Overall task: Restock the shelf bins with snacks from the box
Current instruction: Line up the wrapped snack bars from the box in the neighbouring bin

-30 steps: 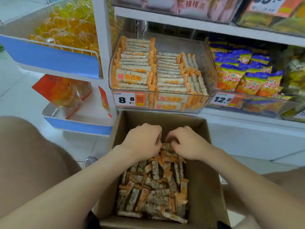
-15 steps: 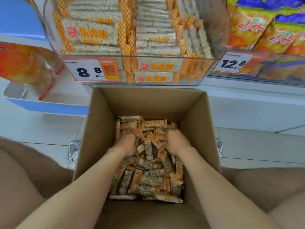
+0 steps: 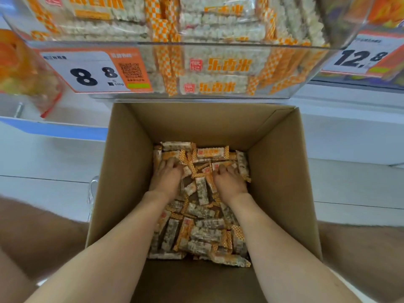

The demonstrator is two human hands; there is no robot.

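One open cardboard box is seen just near of one clear bin. Several dozen snack bars are heaped loose in the box, too jumbled to be counted exactly. Two hands are laid palm down on the far part of the heap, the left hand and the right hand, apart. Their fingertips are buried among wrappers, so whether anything is gripped cannot be told. Stacked bars are held in the bin. Two labels are fixed along the shelf front: the left price tag and the right price tag.

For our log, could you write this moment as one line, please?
left hand: among snack bars | right hand: among snack bars | bin: stocked
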